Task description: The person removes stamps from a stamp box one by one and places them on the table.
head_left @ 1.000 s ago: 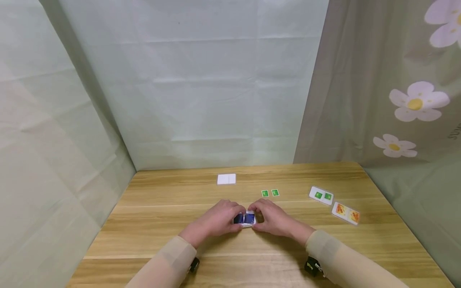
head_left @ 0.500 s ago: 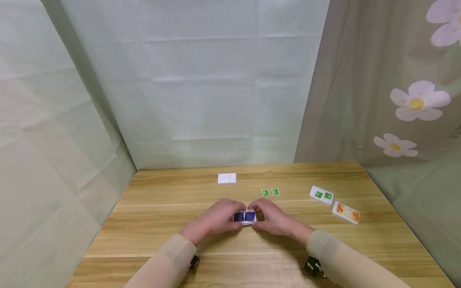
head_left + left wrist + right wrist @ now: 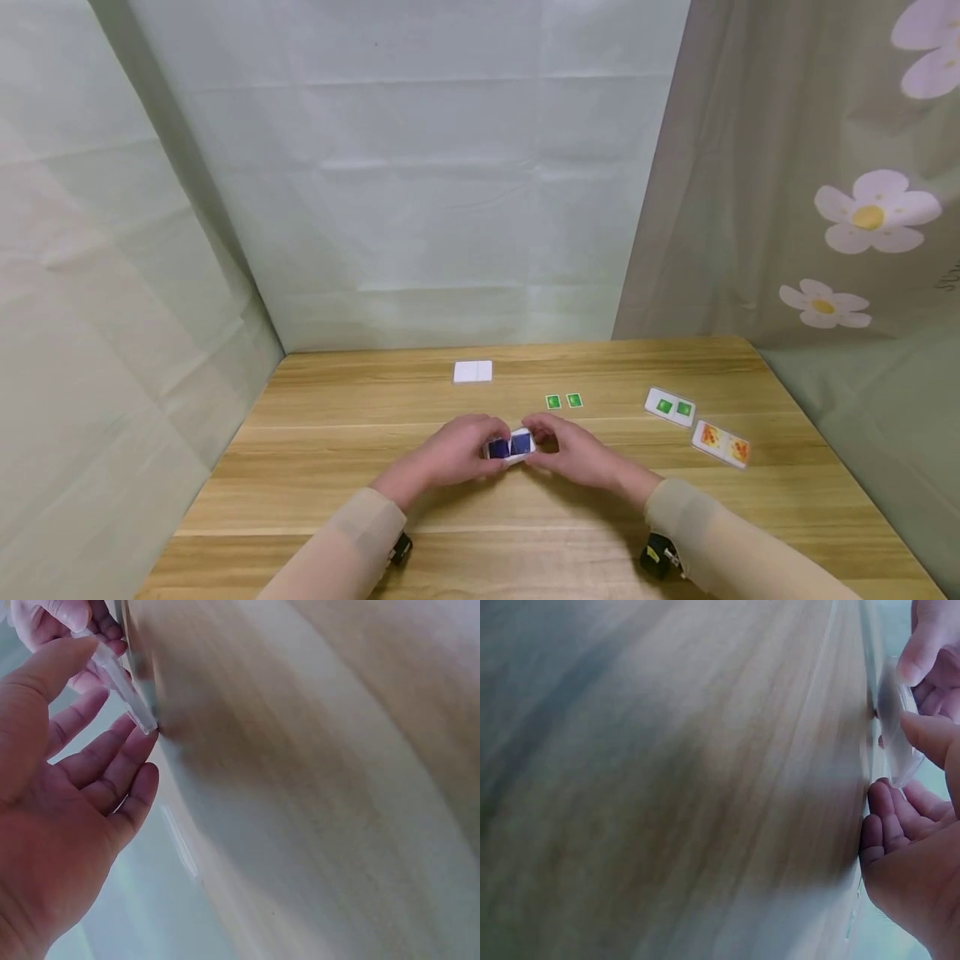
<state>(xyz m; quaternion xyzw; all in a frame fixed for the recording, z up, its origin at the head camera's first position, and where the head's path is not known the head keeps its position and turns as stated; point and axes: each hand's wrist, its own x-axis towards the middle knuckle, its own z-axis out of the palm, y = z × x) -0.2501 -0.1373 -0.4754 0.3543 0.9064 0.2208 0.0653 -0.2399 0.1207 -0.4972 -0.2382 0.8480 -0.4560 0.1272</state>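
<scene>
Both hands are at a thin white card holder with clear edges, bearing two dark blue picture squares, at the middle of the table. My left hand grips its left end between thumb and fingers. At the other end, my right hand has its thumb on the near edge and its fingers round the far corner. In the left wrist view the holder shows edge-on as a thin clear strip, close over the table. The right wrist view shows the right thumb against the holder.
Beyond the hands lie two small green picture squares. A blank white card holder is near the table's back edge. To the right are a holder with two green squares and one with orange pictures. Cloth walls border the table.
The blue-square holder has turned slightly, its right end swinging away from the person. My right hand's fingers have shifted a little to the right; the left hand keeps its grip.
</scene>
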